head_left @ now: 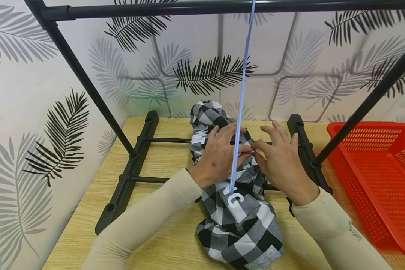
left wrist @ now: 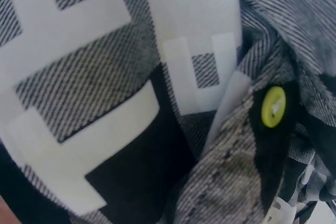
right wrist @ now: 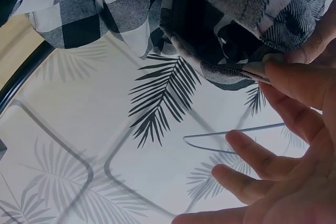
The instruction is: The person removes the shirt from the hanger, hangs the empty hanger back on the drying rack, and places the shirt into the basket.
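Observation:
A black, white and grey checked shirt hangs bunched beneath the rack's top bar, with white lettering on it. A narrow pale blue strip, which looks like a hanger seen edge-on, runs down in front of it. My left hand lies over the shirt and pinches its edge. Right beside those fingertips, my right hand pinches the same edge between thumb and forefinger, its other fingers spread. The right wrist view shows this folded edge close up. In the left wrist view a yellow-green button sits on the cloth.
A black rack frames the work, with a top bar, slanting posts and base feet joined by low crossbars. To the right stands a red plastic basket on the wooden table. Leaf-patterned wall covering rises behind.

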`<action>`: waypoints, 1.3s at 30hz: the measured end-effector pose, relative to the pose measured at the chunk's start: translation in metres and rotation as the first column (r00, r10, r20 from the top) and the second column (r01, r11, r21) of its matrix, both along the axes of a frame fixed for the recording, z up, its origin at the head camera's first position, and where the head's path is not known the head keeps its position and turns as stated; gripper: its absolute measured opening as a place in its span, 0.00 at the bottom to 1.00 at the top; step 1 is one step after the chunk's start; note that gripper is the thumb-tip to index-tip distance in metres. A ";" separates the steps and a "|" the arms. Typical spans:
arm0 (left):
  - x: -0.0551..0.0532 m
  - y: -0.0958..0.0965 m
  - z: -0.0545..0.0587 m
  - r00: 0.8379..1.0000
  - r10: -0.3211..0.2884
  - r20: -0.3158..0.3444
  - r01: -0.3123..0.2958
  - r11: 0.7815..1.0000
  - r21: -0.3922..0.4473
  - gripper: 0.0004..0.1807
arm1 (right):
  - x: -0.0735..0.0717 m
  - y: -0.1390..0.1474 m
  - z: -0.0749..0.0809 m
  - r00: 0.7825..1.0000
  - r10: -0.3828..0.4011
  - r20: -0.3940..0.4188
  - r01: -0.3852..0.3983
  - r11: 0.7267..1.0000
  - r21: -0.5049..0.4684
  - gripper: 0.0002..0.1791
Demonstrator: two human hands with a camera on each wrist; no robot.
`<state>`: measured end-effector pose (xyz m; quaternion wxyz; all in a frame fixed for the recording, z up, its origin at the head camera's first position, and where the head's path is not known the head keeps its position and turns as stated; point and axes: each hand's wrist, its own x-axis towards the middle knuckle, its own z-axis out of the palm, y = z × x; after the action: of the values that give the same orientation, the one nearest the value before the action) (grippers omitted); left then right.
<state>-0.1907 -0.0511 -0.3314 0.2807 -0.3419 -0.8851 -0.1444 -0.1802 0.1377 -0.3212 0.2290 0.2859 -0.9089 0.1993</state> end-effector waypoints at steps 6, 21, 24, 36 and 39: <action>-0.002 0.000 -0.001 0.999 -0.034 -0.011 0.035 0.997 0.063 0.09 | 0.001 0.002 0.000 1.000 -0.004 -0.025 0.004 1.000 -0.027 0.06; -0.005 -0.019 -0.001 1.000 -0.007 0.005 0.006 0.994 0.109 0.11 | 0.002 0.022 0.001 0.997 -0.071 -0.029 0.067 0.992 -0.107 0.05; -0.005 -0.025 -0.002 1.000 -0.012 0.014 0.010 0.992 0.124 0.11 | 0.002 0.027 0.001 0.997 -0.081 -0.019 0.078 0.989 -0.126 0.05; -0.006 -0.040 -0.009 0.999 0.003 0.043 -0.009 0.989 0.151 0.12 | 0.004 0.053 0.011 0.991 -0.125 -0.051 0.114 0.977 -0.178 0.04; -0.006 -0.043 -0.011 0.998 0.001 0.066 -0.011 0.988 0.155 0.13 | 0.006 0.058 0.013 0.989 -0.133 -0.069 0.118 0.974 -0.193 0.03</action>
<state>-0.1967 -0.0938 -0.3422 0.2775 -0.3112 -0.8810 -0.2234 -0.1747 0.1960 -0.3077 0.3041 0.2130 -0.8921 0.2576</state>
